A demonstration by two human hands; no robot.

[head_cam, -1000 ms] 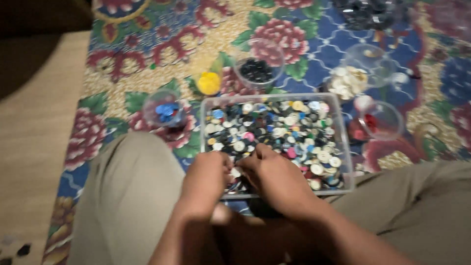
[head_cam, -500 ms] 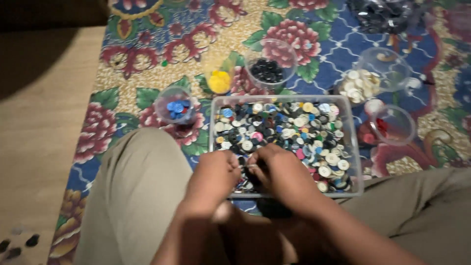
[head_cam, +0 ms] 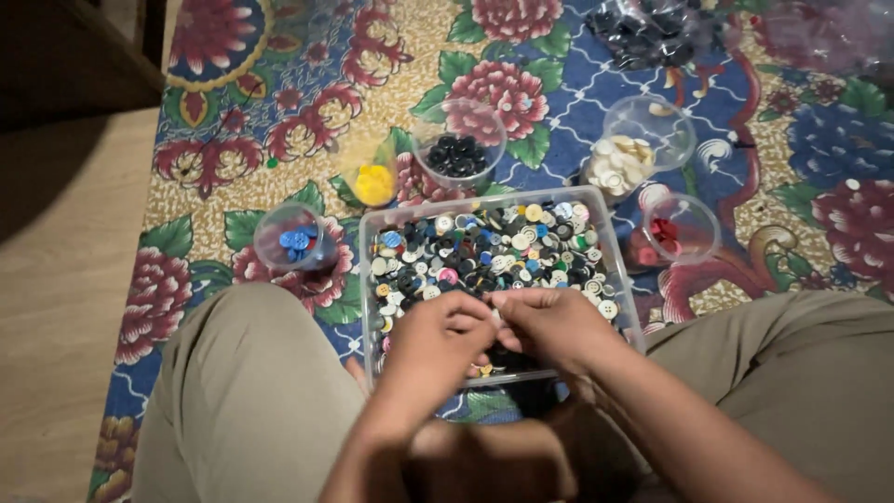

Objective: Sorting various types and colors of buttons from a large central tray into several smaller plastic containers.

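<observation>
Head view: your left hand (head_cam: 438, 340) and right hand (head_cam: 549, 326) meet over the near end of the clear plastic bin (head_cam: 615, 233) of mixed buttons (head_cam: 494, 247), fingers curled, tips pinched together; can't tell what, if anything, they grip. Bin sits on the floral rug (head_cam: 279, 112) btwn your knees. Round it: cup w/ blue buttons (head_cam: 296, 240) left, yellow (head_cam: 375, 183) and black (head_cam: 456, 154) cups beyond, white (head_cam: 619, 163) and red (head_cam: 666, 233) cups right.
</observation>
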